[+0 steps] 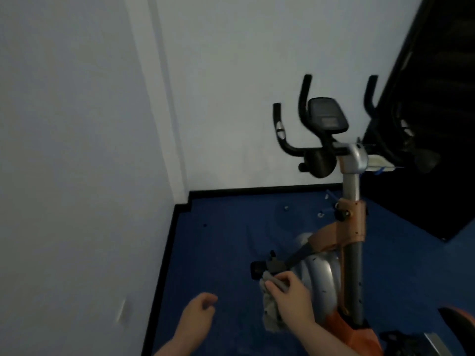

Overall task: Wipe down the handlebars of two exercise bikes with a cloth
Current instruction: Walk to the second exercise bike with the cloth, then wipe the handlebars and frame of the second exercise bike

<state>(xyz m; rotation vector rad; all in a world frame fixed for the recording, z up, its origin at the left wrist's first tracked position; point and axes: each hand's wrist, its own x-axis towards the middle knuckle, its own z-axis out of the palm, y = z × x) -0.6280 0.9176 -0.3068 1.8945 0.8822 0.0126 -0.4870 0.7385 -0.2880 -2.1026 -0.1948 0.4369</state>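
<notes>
An exercise bike (350, 191) with a silver and orange frame stands at the right on the blue floor. Its black handlebars (288, 142) rise on both sides of a black console (327, 114). My right hand (290, 296) is low in the frame, in front of the bike's silver flywheel cover (321, 276), and is shut on a grey cloth (272, 312) that hangs below my fingers. My left hand (200, 312) is to its left over the floor, fingers loosely curled, holding nothing. Both hands are far below the handlebars.
White walls meet in a corner behind and to the left. A dark door or panel (437, 98) fills the upper right. A black pedal (259, 269) sticks out just above my right hand. Part of another orange and black object (457, 319) shows at bottom right.
</notes>
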